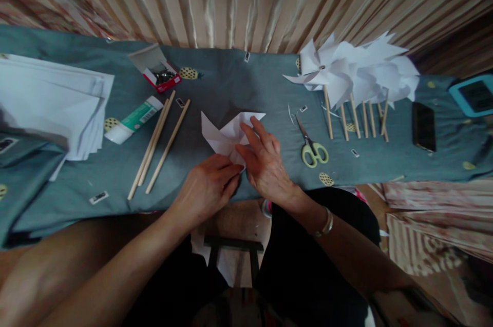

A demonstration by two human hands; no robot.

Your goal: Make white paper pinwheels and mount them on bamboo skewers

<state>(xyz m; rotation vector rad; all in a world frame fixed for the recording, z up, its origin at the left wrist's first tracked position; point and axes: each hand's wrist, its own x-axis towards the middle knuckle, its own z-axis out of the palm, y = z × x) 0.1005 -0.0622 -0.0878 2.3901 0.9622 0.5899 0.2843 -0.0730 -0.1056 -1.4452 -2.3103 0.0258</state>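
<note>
A white paper pinwheel point(220, 134), its blades partly folded, lies between my hands near the table's front edge. My left hand point(211, 181) is closed, thumb and fingers pinching the near corner of the paper. From the other side, my right hand point(265, 160) has its fingers bent over the pinwheel and touching it; the thumb presses low, beside the left fingertips. The pinwheel's middle is partly hidden under the right fingers. Green-handled scissors point(314, 152) lie to the right of that hand. Three wooden sticks point(167, 147) rest left of the paper.
Finished pinwheels on sticks point(354, 73) are piled at the right, beside a black phone point(424, 127) and a blue-framed device point(475, 95). Leftward are a glue stick point(134, 119), an open red box of small metal pieces point(164, 78) and stacked white paper point(50, 103). A pleated curtain point(231, 3) hangs behind.
</note>
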